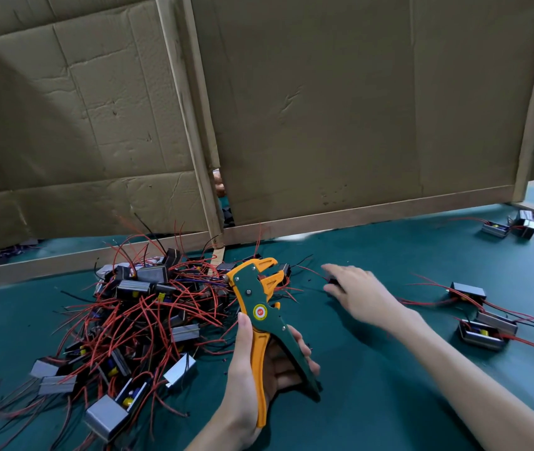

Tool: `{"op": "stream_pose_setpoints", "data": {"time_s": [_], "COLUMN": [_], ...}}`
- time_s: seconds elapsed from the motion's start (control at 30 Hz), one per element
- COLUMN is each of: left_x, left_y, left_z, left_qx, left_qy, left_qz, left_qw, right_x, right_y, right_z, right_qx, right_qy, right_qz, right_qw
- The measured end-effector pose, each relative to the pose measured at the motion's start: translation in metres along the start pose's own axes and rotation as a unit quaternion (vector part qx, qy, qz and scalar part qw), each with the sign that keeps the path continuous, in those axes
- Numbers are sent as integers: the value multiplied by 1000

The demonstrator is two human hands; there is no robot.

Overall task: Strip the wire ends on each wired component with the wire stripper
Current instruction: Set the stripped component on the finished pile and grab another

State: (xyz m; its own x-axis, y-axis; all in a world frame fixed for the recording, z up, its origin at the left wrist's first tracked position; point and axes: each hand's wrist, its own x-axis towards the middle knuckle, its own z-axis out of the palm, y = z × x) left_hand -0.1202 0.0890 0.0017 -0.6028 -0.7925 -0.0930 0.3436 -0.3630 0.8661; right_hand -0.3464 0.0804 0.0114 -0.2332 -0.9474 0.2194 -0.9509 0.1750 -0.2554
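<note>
My left hand (pixel 259 369) grips the handles of the orange and green wire stripper (pixel 260 307), held upright with its jaws pointing away from me. A large pile of wired components (pixel 135 307), small grey metal boxes with red and black wires, lies left of the stripper on the green table (pixel 373 369). My right hand (pixel 357 291) reaches forward over the table with fingers stretched out, its fingertips at a small dark component (pixel 333 282) with a red wire. Whether it holds that piece is unclear because of blur.
Three components (pixel 477 317) with red wires lie at the right. Two more components (pixel 510 226) sit at the far right near a cardboard edge. Cardboard panels (pixel 324 109) with wooden frames wall off the table's back.
</note>
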Motion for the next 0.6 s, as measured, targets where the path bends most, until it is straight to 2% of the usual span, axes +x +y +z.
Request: {"op": "stream_pose_setpoints", "data": {"time_s": [0.1,0.23,0.43,0.6], "left_x": [-1,0,0,0], "left_y": [0,0,-1,0], "left_z": [1,0,-2,-1], "left_qx": [-4,2,30,17], "left_qy": [-4,-6,-12,-10], "left_qz": [6,6,13,9], "left_qw": [1000,1000,999,1000], "right_x": [-1,-10,-15,-19], "right_y": [0,2,0,-8], "right_z": [0,-6,-15,-14], "right_qx": [63,110,203,144], "right_qy": [6,32,-29,3], "right_qz": [2,54,50,34], "right_qw": [998,992,978,989]}}
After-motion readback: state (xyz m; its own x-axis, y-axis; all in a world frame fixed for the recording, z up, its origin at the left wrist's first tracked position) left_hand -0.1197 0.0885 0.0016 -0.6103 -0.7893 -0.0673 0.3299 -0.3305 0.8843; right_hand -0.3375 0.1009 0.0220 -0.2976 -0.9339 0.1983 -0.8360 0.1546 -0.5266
